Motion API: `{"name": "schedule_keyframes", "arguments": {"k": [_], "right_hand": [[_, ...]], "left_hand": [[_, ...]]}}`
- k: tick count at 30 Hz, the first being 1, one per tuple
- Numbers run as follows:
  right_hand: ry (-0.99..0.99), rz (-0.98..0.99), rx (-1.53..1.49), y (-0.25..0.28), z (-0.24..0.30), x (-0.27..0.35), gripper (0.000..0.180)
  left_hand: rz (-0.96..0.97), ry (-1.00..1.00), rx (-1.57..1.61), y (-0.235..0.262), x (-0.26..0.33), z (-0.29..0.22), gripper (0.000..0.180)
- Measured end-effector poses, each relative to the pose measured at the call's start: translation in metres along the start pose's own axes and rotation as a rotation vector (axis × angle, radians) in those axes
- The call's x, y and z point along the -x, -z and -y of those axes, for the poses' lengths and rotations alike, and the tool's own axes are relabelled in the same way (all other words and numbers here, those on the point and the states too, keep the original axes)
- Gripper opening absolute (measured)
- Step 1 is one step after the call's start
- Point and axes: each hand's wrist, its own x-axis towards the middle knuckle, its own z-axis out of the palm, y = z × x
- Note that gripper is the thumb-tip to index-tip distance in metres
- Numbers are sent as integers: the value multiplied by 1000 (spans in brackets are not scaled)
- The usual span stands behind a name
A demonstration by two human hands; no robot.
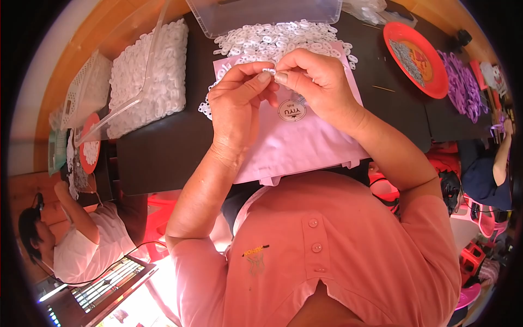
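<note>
White ring (269,71) crosswise between fingertips (263,77)

Clear box (261,16) cut off above.

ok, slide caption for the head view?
Both hands pinch a small white ring above a pink sheet.

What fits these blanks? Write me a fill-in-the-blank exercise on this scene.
1. Both hands pinch one small white plastic ring between their ____.
2. The left hand and right hand work above a flat ____ lid.
3. The loose white rings lie heaped below a clear plastic ____.
4. The round plate at the right is ____.

Missing words: fingertips; pink; box; red
</note>
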Motion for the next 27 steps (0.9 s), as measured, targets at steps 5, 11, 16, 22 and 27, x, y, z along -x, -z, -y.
{"name": "schedule_keyframes", "arguments": {"k": [5,11,16,22,27], "right_hand": [[-6,49,49,2,-6,2,4],[-84,-46,-78,1,-1,0,3],[-28,-26,-50,-2,-4,0,4],[-32,8,90,-1,-5,1,4],[-50,-52,22,-1,-4,0,4]], "left_hand": [[-77,-35,5,-2,0,-2,13],[-46,-2,-27,2,0,-6,14],[-16,52,-60,1,0,-4,15],[-68,44,0,1,1,-4,16],[-104,3,-91,-1,2,-3,17]]}}
